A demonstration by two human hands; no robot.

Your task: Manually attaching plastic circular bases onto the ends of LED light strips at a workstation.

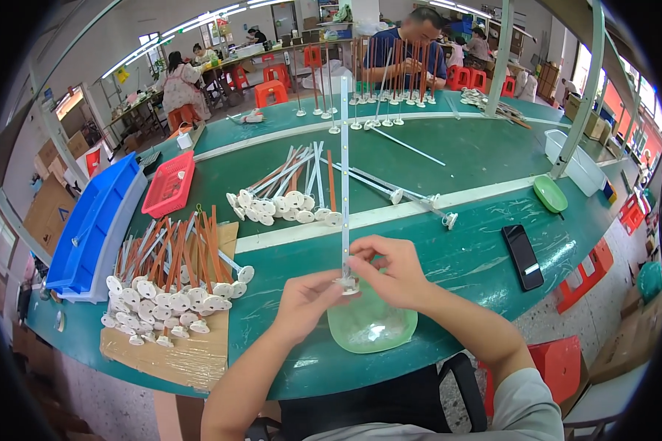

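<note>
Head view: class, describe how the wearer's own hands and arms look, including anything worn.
The left hand and right hand are ungloved; both forearms are bare, without watch or bracelet. A plain, pale grey sleeve ends near the right elbow.

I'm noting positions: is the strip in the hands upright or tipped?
Upright: the strip rises straight above the left hand and right hand, with its round white base at the bottom.

Bright indoor light, ceiling tube lights (pixel 136 56), pale shine on green tabletop (pixel 456 294), fisheye-bent edges, black corners
</note>
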